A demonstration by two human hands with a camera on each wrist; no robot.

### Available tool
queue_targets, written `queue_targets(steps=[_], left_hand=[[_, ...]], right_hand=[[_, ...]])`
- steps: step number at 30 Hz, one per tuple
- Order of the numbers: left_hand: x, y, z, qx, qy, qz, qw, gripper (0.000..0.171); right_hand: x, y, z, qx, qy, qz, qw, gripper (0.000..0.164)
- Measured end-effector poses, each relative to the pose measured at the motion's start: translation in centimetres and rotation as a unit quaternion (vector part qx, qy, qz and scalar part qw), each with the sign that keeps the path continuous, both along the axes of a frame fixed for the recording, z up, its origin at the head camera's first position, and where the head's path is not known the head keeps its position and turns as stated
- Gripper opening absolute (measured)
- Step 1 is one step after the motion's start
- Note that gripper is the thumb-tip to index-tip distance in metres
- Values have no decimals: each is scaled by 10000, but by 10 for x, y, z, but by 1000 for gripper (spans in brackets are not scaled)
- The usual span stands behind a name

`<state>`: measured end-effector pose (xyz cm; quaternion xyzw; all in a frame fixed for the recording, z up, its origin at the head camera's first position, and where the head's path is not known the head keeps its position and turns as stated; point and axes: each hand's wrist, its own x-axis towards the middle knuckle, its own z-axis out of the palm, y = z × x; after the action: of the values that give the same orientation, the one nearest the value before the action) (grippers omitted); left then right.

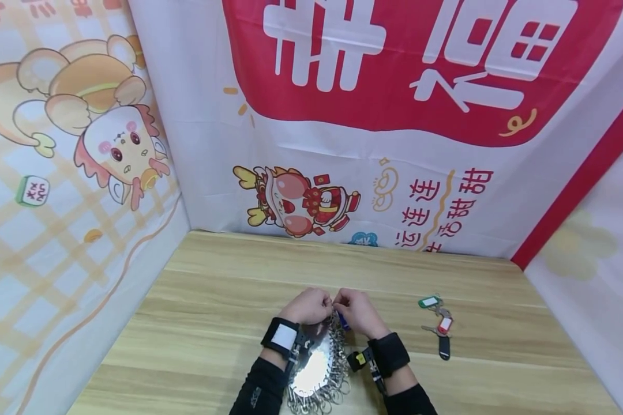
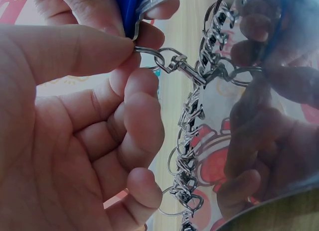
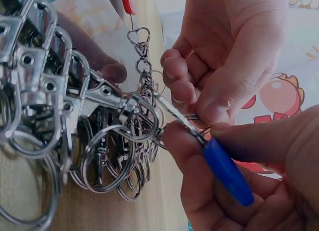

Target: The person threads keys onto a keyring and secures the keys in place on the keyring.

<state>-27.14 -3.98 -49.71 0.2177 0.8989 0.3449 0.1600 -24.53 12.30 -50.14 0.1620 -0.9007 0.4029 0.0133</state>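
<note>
Pinching a ring (image 2: pixel 149 51), the left grip (image 1: pixel 310 306) sits beside a blue tag (image 3: pixel 227 171) the right grip (image 1: pixel 358 312) pinches.

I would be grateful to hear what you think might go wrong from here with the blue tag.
First, the left hand pinches a thin metal ring near its edge, so it might slip from the fingertips. Second, crowded clasps line the shiny plate close by, so the ring could snag on one. Third, if the right hand tugs the blue tag, neighbouring clasps may get tangled.
</note>
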Motion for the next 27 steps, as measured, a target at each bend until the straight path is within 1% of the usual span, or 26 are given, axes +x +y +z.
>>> queue_targets(steps=[4, 9, 12, 14, 17, 20, 22, 24, 27], left_hand=[[1, 0, 4, 11, 11, 20, 10000, 29], [2, 0, 3, -74, 34, 41, 10000, 30], [1, 1, 3, -67, 174, 106, 9998, 27], [1, 1, 3, -3, 149, 152, 9998, 23], [1, 2, 4, 101, 3, 163, 9998, 20], [2, 2, 4, 195, -94, 65, 9997, 18], [2, 3, 4, 228, -65, 13, 9997, 18], [2, 3, 4, 242, -31, -3, 9997, 18], [3, 4, 3, 297, -164, 25, 9994, 17]], right_hand=[[-2, 2, 1, -39, 3, 50, 10000, 10], [-1, 5, 3, 65, -50, 221, 9997, 11], [-1, 6, 4, 43, -168, 290, 9994, 11], [-1, 5, 4, 25, -201, 235, 9995, 10], [0, 5, 5, -41, -329, -18, 9994, 9], [1, 4, 6, -57, -464, -288, 9985, 10], [2, 4, 7, -51, -512, -400, 9979, 10], [2, 4, 7, -26, -470, -404, 9981, 10], [3, 5, 6, 107, -362, -300, 9988, 10]])
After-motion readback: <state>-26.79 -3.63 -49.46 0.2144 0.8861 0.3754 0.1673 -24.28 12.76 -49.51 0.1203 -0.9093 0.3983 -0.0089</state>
